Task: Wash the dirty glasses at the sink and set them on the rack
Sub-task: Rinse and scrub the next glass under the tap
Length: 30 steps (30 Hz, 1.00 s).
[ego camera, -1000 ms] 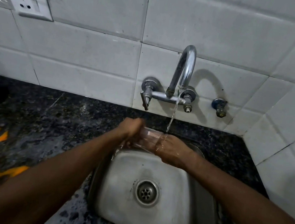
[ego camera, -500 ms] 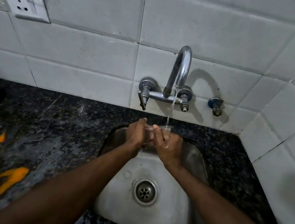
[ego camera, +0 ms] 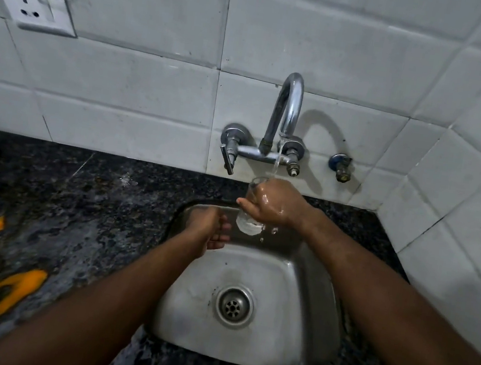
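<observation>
So, the right hand (ego camera: pixel 273 207) is gripping a clear glass (ego camera: pixel 247 226) over the back of the steel sink (ego camera: pixel 305 287). Fingers and thumb are wrapping round its middle, so only the rim up top and the base down below are showing. The glass is sitting roughly upright, maybe leaning a touch, mouth up.

Water (ego camera: pixel 278 159) is running in a thin stream from the curved tap (ego camera: pixel 288 105) on the wall and landing right where the rim meets the knuckles. Can't tell how much is actually going into the glass. The hand is looking wet and shiny, and a few drops are falling off underneath it toward the basin.

The left hand (ego camera: pixel 208 235) is hanging just below and to the left of the glass, over the sink's back-left corner. Its fingers are curling loosely and it's holding nothing. Whether the fingertips are brushing the glass base, I can't tell.

The drain (ego camera: pixel 234 305) is sitting in the middle of the basin floor, well apart from both hands. The sink is sitting sunk into a dark speckled stone desk (ego camera: pixel 90 207), which is looking wet near the rim. Some blurry orange patches (ego camera: pixel 12 289) are showing at far left; no idea what they are. On the white tiled wall (ego camera: pixel 360 44), a socket plate (ego camera: pixel 38 10) is sitting top left and a small valve (ego camera: pixel 341 167) is poking out just right of the tap.
</observation>
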Available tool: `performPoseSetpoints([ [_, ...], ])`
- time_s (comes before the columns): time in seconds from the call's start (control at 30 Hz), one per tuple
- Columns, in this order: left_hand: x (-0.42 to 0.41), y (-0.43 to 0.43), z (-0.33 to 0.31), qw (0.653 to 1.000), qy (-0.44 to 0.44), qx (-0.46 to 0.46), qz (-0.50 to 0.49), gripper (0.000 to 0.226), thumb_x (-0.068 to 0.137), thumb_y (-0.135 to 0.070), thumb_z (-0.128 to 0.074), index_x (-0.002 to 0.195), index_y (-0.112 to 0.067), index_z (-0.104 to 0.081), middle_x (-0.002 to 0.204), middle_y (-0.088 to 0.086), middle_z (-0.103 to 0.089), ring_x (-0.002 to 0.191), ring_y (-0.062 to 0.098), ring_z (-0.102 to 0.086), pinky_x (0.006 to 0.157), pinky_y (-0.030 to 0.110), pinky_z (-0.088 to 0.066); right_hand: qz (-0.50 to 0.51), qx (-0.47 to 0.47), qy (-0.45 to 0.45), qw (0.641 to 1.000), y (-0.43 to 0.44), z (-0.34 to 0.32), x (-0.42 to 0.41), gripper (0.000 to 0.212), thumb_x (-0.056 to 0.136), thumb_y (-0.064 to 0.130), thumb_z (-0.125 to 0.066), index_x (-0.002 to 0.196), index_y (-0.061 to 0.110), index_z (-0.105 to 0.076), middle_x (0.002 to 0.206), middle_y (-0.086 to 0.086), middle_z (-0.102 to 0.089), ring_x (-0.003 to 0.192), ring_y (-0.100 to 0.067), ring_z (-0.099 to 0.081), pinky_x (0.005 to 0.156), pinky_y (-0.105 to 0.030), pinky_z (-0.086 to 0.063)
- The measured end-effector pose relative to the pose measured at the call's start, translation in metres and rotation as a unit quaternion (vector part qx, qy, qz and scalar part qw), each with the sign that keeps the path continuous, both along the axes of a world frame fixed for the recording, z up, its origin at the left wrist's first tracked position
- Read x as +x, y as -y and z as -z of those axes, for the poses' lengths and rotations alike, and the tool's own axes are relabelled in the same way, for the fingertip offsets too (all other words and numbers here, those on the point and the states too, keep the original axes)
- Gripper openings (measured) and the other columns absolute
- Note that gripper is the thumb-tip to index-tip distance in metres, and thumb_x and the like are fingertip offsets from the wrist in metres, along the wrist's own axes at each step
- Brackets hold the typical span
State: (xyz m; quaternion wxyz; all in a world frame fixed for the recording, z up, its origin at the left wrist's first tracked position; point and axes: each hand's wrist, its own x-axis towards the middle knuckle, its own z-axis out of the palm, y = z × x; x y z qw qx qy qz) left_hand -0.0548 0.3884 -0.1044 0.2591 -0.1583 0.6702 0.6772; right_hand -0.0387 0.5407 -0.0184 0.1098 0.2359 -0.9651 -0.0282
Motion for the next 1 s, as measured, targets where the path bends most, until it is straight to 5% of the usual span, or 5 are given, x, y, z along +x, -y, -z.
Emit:
performPoseSetpoints([
  [0.2,0.006,0.007,0.007,1.000,0.010,0.010,-0.002,0.029,0.099,-0.028,-0.041,0.095,-0.010,-0.063,0.087,0.012,-0.072,0.073,0.027,-0.069,0.060,0.033,-0.054,0.000,0.070,0.043,0.997,0.003,-0.005,0.007,0.043,0.099,0.039,-0.046,0.065,0.015,-0.057,0.080,-0.009,-0.065,0.064,-0.018,-0.052,0.062,-0.029,-0.037],
  [0.4,0.016,-0.007,-0.010,0.973,0.081,0.214,-0.009,0.059,0.097,-0.059,-0.038,0.099,-0.009,-0.068,0.091,0.015,-0.072,0.080,0.030,-0.066,0.072,0.038,-0.054,0.080,-0.275,0.021,0.958,0.000,0.010,0.017,0.050,0.097,0.042,-0.050,0.066,0.008,-0.069,0.063,-0.003,-0.065,0.056,-0.019,-0.061,0.058,-0.034,-0.049],
  [0.53,-0.008,-0.029,-0.059,0.992,-0.125,-0.009,0.024,0.037,0.088,-0.043,-0.054,0.090,-0.009,-0.068,0.076,0.007,-0.072,0.059,0.019,-0.066,0.051,0.026,-0.049,0.289,-0.691,0.033,0.662,0.028,0.049,0.036,0.030,0.091,0.037,-0.065,0.082,0.011,-0.075,0.072,-0.006,-0.074,0.067,-0.018,-0.071,0.064,-0.027,-0.056],
  [0.67,-0.017,-0.043,-0.087,0.801,-0.410,-0.392,0.190,0.035,0.080,-0.048,-0.053,0.070,-0.015,-0.055,0.076,0.004,-0.059,0.073,0.025,-0.059,0.062,0.029,-0.043,0.351,-0.853,0.106,0.372,0.057,0.071,0.042,0.047,0.087,0.059,-0.057,0.092,0.016,-0.073,0.078,0.000,-0.069,0.067,-0.013,-0.063,0.061,-0.027,-0.047],
  [1.0,-0.014,-0.030,-0.079,0.864,-0.405,-0.291,0.070,0.044,0.094,-0.038,-0.046,0.058,-0.014,-0.053,0.064,0.005,-0.059,0.068,0.025,-0.058,0.061,0.030,-0.037,0.202,-0.895,0.229,0.324,0.051,0.061,0.040,0.063,0.085,0.068,-0.053,0.108,0.012,-0.071,0.100,-0.011,-0.070,0.075,-0.018,-0.065,0.061,-0.029,-0.052],
])
